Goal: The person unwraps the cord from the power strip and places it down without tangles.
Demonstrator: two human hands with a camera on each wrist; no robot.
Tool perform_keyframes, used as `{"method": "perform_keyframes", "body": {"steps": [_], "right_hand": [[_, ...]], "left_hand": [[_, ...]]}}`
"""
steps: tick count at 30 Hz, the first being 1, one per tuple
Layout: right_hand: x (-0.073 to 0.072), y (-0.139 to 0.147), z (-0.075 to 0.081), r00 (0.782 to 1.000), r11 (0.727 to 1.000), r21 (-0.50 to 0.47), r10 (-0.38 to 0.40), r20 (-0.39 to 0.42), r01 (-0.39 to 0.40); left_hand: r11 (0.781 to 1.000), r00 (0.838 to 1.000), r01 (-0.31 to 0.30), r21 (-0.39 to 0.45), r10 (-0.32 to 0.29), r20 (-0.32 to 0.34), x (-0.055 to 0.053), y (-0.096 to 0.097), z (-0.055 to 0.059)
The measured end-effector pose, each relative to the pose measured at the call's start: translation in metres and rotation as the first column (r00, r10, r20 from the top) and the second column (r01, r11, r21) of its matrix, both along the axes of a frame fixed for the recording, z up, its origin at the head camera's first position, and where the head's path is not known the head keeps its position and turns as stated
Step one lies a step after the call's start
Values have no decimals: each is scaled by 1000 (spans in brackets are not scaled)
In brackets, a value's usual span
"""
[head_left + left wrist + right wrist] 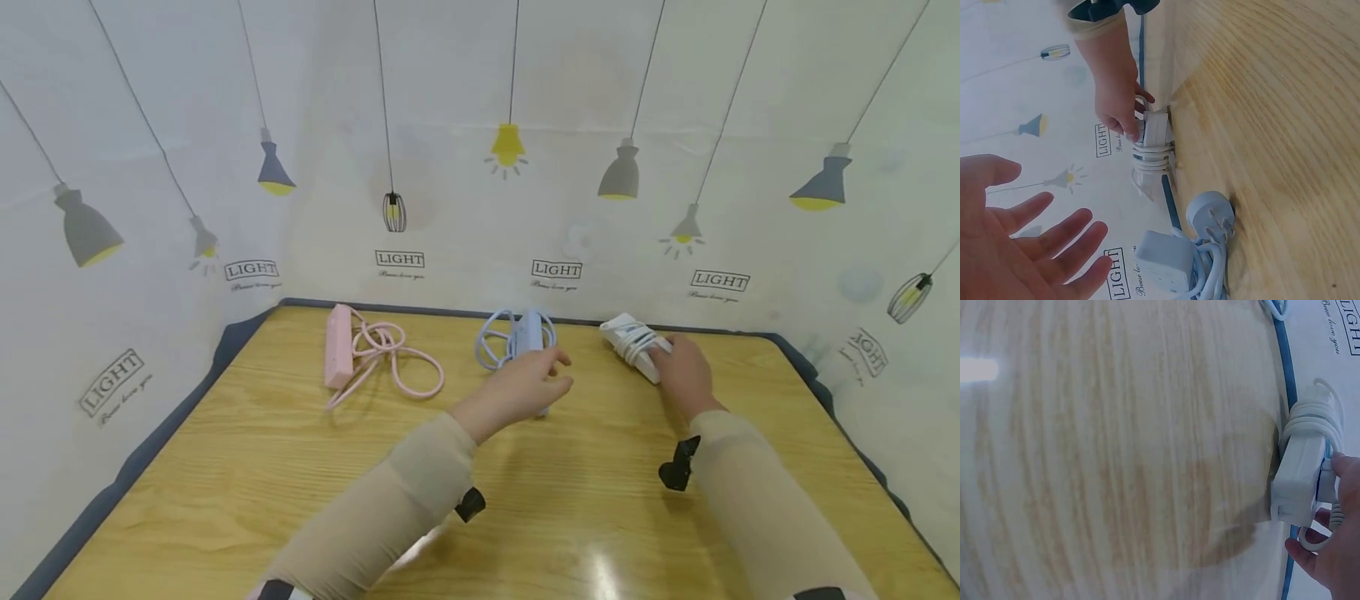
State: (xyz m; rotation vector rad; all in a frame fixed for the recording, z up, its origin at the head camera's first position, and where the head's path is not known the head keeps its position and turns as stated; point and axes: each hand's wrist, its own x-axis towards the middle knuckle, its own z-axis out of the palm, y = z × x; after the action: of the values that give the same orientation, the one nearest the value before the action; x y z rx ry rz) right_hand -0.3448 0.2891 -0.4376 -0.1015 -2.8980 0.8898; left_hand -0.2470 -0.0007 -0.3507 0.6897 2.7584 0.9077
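A white power strip (630, 340) with its cord wound round it lies at the back right of the table. My right hand (684, 375) grips its near end; in the right wrist view the thumb is at the plug (1327, 481) and the fingers curl by the cord loop. My left hand (522, 385) hangs over the near part of a blue power strip (529, 329), its fingers relaxed and holding nothing. In the left wrist view the blue strip's plug (1210, 212) and bundled cord show beyond the spread left fingers (1072, 231).
A pink power strip (340, 346) lies at the back left, its loose pink cord (420, 392) looped to its right. Behind the wooden table (300, 483) stands a white sheet (465, 200) printed with lamps, its dark blue edge (435, 312) running along the table's back.
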Motion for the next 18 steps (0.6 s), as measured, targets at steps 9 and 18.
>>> {"method": "perform_keyframes", "body": {"steps": [9, 18], "right_hand": [[9, -7, 5, 999, 998, -32, -47, -14, 47], [31, -11, 12, 999, 999, -17, 34, 35, -33]], "left_hand": [[1000, 1000, -20, 0, 20, 3, 2, 9, -7], [1000, 999, -14, 6, 14, -46, 7, 26, -14]]}}
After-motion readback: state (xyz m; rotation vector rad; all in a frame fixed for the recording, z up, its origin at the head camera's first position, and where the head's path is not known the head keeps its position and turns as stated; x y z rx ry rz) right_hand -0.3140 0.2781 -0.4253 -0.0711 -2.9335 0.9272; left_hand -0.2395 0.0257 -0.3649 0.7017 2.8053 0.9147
